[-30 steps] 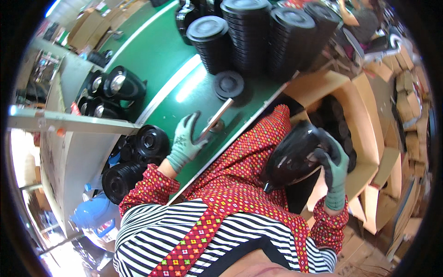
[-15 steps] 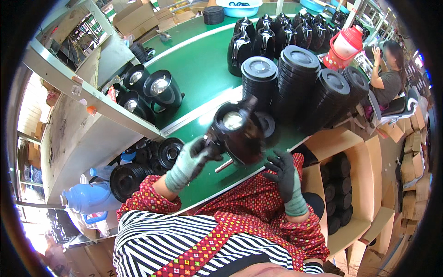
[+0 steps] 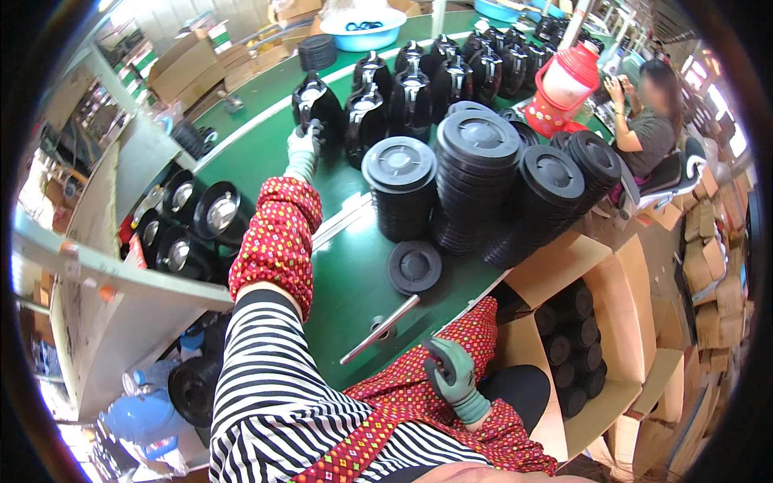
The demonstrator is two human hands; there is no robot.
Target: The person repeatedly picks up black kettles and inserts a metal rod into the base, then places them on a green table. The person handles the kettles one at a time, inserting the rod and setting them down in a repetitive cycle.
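Note:
My left arm reaches far forward over the green table (image 3: pixel 322 278). My left hand (image 3: pixel 304 146), in a grey-green glove with dark fingers, is closed on a glossy black jug (image 3: pixel 316 103) at the left end of the jug rows. Its exact grip is partly hidden. Near my lap, my right hand (image 3: pixel 456 377) is gloved alike, its fingers loosely bent and apart, with nothing between them. Between the hands, a single black lid (image 3: pixel 415 267) lies flat. Closer to me, a silver metal bar (image 3: pixel 380 329) sits slantwise above the table's front edge.
Tall stacks of black lids (image 3: pixel 479 173) stand right of centre, with a red and white flask (image 3: pixel 561 88) behind. More black jugs (image 3: pixel 219 213) lie at left beside a metal frame. An open carton (image 3: pixel 616 386) at right holds black cylinders. A person (image 3: pixel 652 121) sits beyond.
The black jug that my left hand held over the near table is gone from there. That hand now reaches forward to the jug rows. My right hand has drawn back toward my lap.

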